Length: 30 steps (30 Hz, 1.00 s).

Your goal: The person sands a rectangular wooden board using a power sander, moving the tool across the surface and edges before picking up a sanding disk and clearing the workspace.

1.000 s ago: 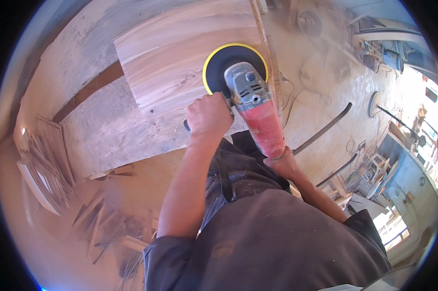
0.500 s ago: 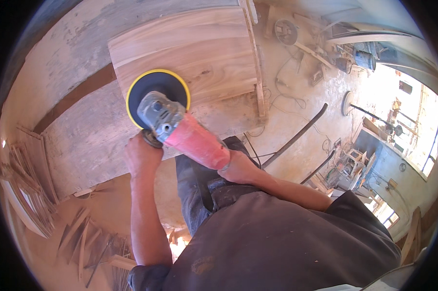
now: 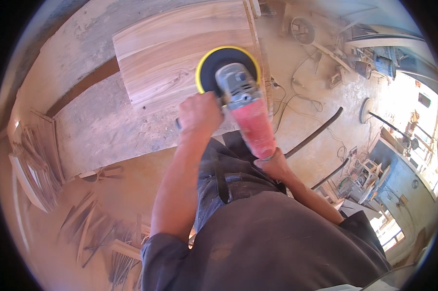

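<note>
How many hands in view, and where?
2: the left hand grips the side handle of the red sander; the right hand is at the sander's rear end, near the person's waist. No others show, though the cluttered background could hide some.

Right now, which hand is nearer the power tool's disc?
The left hand, gripping the side handle close to the black, yellow-rimmed disc. The right hand is farther off, at the rear end of the red body.
</note>
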Each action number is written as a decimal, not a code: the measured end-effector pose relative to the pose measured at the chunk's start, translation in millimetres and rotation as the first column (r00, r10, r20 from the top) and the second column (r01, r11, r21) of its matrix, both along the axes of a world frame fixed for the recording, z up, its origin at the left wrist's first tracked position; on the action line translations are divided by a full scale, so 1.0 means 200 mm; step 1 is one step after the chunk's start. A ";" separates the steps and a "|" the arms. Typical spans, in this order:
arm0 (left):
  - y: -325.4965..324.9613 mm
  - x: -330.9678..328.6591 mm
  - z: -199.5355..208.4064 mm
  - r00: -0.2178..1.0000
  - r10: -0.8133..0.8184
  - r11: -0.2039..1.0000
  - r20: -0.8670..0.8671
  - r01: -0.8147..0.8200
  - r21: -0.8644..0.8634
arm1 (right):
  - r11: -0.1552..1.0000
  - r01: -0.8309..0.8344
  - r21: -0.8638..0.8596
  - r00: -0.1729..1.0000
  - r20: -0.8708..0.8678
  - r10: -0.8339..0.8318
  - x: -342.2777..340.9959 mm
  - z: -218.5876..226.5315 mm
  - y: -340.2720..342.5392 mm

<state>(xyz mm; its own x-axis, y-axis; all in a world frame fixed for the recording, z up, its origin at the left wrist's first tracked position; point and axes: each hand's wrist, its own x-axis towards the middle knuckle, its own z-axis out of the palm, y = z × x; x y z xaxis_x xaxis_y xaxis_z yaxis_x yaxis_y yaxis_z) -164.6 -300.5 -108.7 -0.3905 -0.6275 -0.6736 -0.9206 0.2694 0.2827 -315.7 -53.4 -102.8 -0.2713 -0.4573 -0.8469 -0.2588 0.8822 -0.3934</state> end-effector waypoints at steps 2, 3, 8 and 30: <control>0.02 -0.16 0.01 0.999 -0.016 1.000 -0.033 0.017 0.020 | 0.993 0.038 0.112 0.999 -0.021 -0.036 -0.11 0.04 0.02; 0.03 -0.23 0.01 0.998 -0.031 0.999 -0.050 0.032 0.029 | 0.984 0.070 0.164 0.997 -0.023 -0.067 -0.17 0.03 0.06; 0.09 -0.37 0.00 0.995 -0.043 0.995 -0.090 0.051 0.084 | 0.968 0.173 0.180 0.985 -0.014 -0.174 -0.28 0.03 0.16; 0.08 0.89 -0.02 0.902 0.424 0.905 0.088 -0.418 -0.073 | 0.923 -0.383 -0.035 0.922 0.054 0.384 0.51 -0.03 -0.33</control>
<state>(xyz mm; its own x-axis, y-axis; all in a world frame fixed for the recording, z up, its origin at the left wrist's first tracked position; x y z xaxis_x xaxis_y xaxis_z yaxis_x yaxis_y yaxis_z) 13.5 -284.1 -112.3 -0.0153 -0.7529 -0.6579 -0.9739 -0.1379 0.1804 -213.5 -119.3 -109.7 -0.0217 -0.5360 -0.8440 -0.5516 0.7105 -0.4370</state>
